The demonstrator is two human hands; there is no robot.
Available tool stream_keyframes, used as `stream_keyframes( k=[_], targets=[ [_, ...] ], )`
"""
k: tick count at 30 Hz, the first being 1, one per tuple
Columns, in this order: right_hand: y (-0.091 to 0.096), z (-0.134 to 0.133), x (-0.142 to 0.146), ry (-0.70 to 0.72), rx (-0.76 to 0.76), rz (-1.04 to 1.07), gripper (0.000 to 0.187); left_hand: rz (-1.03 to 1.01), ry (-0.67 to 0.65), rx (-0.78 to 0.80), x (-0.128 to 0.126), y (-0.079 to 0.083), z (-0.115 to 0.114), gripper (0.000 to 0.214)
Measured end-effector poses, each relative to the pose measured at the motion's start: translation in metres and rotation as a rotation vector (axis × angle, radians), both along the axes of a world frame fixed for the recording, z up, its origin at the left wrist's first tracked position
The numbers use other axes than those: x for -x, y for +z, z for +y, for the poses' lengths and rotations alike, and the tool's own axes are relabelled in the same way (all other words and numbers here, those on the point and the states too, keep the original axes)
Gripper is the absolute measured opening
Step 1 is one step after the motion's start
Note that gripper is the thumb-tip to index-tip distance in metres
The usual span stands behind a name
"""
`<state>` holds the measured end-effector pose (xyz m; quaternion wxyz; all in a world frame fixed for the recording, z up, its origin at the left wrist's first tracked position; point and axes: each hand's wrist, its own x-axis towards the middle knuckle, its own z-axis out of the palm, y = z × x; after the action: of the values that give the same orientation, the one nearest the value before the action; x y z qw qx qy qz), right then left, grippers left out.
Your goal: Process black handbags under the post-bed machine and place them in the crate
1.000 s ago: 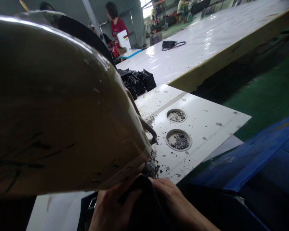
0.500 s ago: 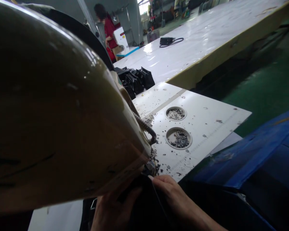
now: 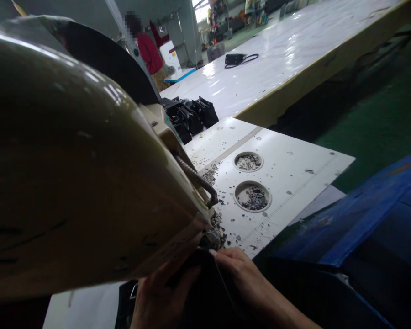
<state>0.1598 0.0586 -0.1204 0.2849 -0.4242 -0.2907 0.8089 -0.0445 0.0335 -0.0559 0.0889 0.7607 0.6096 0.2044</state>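
1. At six o'clock, under the nose of a large olive machine head (image 3: 71,160), a person's two bare hands work on a black piece (image 3: 205,301) of material.
2. The left hand (image 3: 157,299) has its grip closed on the black piece, thumb lying over its near edge.
3. The right hand (image 3: 241,274), at the piece's three o'clock side, rests on it with fingertips (image 3: 214,252) touching its far edge just beside the machine's foot; whether this grip closes around the piece I cannot tell.
4. At one o'clock from the hands lies a white bench (image 3: 294,169) with two round holes (image 3: 252,197) full of dark scraps, and more scraps scattered about them.
5. A ribbed metal hose (image 3: 195,178) curls out of the machine over the bench.
6. Black bags (image 3: 192,116) are piled at twelve o'clock, before a long glossy white table (image 3: 287,68).
7. A person in red (image 3: 149,50) stands far off at eleven o'clock.
8. Blue sheeting (image 3: 363,214) lies at four o'clock.
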Motion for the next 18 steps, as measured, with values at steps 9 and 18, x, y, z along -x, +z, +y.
stream_keyframes(
  k=[9,18],
  targets=[
    [0.0005,0.0021,-0.0004,0.012,-0.002,0.003,0.06,0.034,0.001,-0.055,-0.0009,-0.0005,0.0006,0.026],
    [0.0007,0.0016,-0.0011,0.014,-0.01,0.028,0.063,0.024,0.001,-0.03,-0.0017,-0.0008,-0.0002,0.026]
  ],
)
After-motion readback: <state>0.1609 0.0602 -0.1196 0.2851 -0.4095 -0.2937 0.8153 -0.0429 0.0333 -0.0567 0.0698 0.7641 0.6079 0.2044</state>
